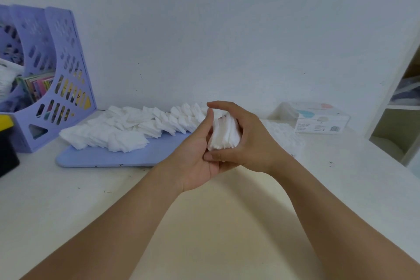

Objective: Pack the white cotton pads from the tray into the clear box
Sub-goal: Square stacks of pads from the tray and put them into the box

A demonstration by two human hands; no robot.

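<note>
**Both hands hold a stack of pads above the surface**

Your left hand (197, 154) and right hand (245, 141) meet in front of you, raised over the white surface (68, 200). Between them you hold a small stack of white cotton pads (225, 134), standing on edge. Your right hand curls round it from the right, with the thumb arching over the top and the fingers wrapped under the lower edge. Your left thumb presses flat against the left face of the stack, and the left palm cups it from below.

The remaining loose pads (136, 127) lie heaped in overlapping rows along the far part of the lilac tray (109, 157), which sits on the surface to the left of your hands. Its near edge is bare.

The clear box (318, 120) sits at the far right, near the wall, well apart from the tray, with a printed label and barcode on its near side. A low white textured patch (284, 136) lies on the surface between your right hand and the box; what it is cannot be told.

At far left a purple perforated file holder (59, 70) stands against the wall with colourful booklets inside. A black and yellow object (6, 141) sits at the left edge. A white shelf unit (400, 107) rises at the right edge.
</note>
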